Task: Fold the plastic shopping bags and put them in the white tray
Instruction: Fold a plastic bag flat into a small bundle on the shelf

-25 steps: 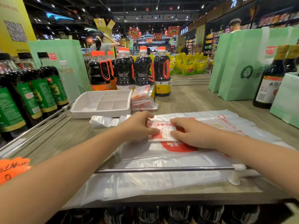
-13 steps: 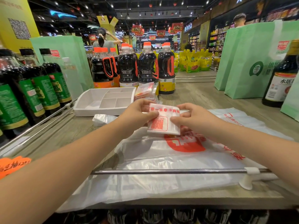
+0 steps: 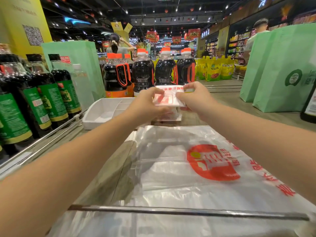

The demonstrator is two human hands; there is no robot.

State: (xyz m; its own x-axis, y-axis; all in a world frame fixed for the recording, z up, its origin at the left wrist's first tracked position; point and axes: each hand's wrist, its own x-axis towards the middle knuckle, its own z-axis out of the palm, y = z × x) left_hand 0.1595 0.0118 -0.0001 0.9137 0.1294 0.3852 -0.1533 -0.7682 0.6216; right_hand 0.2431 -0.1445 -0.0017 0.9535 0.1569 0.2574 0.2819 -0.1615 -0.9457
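Fingers (image 3: 154, 91) of the left hand (image 3: 145, 104) and the right hand (image 3: 196, 98) are curled and pinch the two short ends of a folded plastic shopping bag (image 3: 169, 100). The bag is held off the desk (image 3: 230, 103) at centre frame.

- Position: the packet is just right of the white tray (image 3: 95, 115). It sits above what looks like a small stack of folded bags (image 3: 171, 118). I cannot tell whether it touches that stack.
- Handling, as I judge it: very light, thin film, soft and slick. The folds carry no stiffness and will likely spring open if the pinch loosens. Best held at opposite edges with the thumb on top, so the layers stay pressed flat. One hand across the middle should also serve.
- Tray: shallow, with dividers. Its near wall is low, so a short sideways carry to the left should clear it.
- Next bag: an unfolded shopping bag (image 3: 188, 168) with a red logo lies spread over the desk in the lower half of the frame, under a metal rail (image 3: 171, 211).
- Surroundings:
  - orange-capped soy sauce bottles (image 3: 142, 72) stand close behind the hands
  - green-labelled bottles (image 3: 46, 96) line the left edge
  - green paper bags (image 3: 282, 65) stand at right
- Obstacles: the bottles crowd the far side of the tray, and a careless reach could knock one. The rail hampers lifting the flat bag.
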